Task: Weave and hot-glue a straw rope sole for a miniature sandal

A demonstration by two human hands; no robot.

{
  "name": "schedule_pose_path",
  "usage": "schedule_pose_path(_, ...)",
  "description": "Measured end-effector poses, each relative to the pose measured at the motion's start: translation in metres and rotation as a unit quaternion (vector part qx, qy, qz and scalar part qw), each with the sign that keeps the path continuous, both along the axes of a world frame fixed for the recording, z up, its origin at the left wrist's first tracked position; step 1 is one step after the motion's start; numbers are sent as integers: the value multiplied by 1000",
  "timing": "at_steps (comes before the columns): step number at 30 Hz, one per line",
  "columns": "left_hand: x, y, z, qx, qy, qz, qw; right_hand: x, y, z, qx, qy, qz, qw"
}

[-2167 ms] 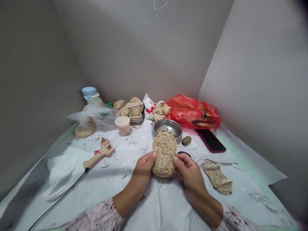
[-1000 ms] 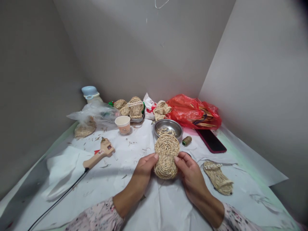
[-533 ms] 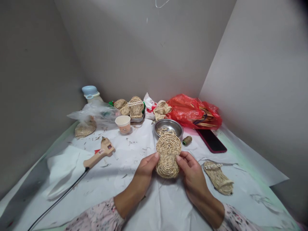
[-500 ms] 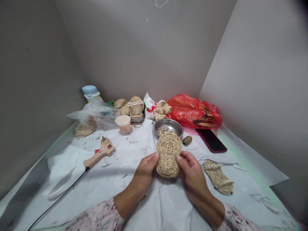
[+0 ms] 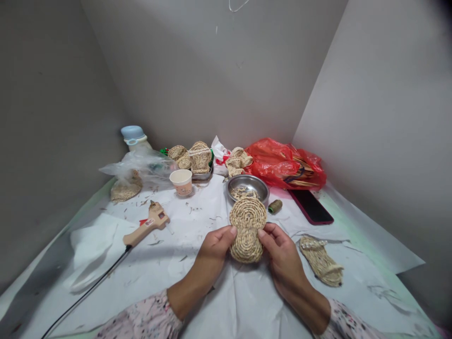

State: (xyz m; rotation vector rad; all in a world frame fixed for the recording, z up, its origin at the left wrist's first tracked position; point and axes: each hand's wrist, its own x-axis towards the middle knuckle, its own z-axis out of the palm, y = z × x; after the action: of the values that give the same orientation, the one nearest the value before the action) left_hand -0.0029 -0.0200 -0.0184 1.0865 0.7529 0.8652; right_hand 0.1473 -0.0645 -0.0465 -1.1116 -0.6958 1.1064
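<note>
Between both hands is a woven straw sole (image 5: 247, 230), coiled in rings and narrower at its waist, held up with its flat face toward me. My left hand (image 5: 218, 245) pinches its left edge at the waist, thumb in front. On the opposite edge my right hand (image 5: 279, 245) grips it the same way; the fingers behind the piece are partly hidden. Just beyond its top stands a metal bowl (image 5: 259, 186) with straw scraps inside. A small woven straw slipper (image 5: 320, 261) with a beaded band lies to the right of my right hand.
A glue gun (image 5: 148, 226) with a black cord lies at left. Behind it are a paper cup (image 5: 181, 183), a plastic bag (image 5: 144, 165) and a blue-lidded bottle (image 5: 133, 136). A thread spool (image 5: 275, 206), phone (image 5: 312, 207) and red bag (image 5: 286, 162) are at right.
The straw sole has dipped very slightly in the view, its top tilting a little. Both hands keep their hold on it; everything else stays where it was.
</note>
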Motion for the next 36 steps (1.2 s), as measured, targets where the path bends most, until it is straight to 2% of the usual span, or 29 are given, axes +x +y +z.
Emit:
schedule_pose_path(24, 4, -2, 5, -16, -8, 8, 1000, -1, 2, -2, 11, 8, 8, 1000)
schedule_pose_path(30, 4, 2, 1, -29, 0, 7, 1000, -1, 0, -1, 27, 29, 26, 999)
schedule_pose_path(36, 3, 2, 0, -33, -8, 10, 999, -1, 0, -4, 10, 39, 31, 999)
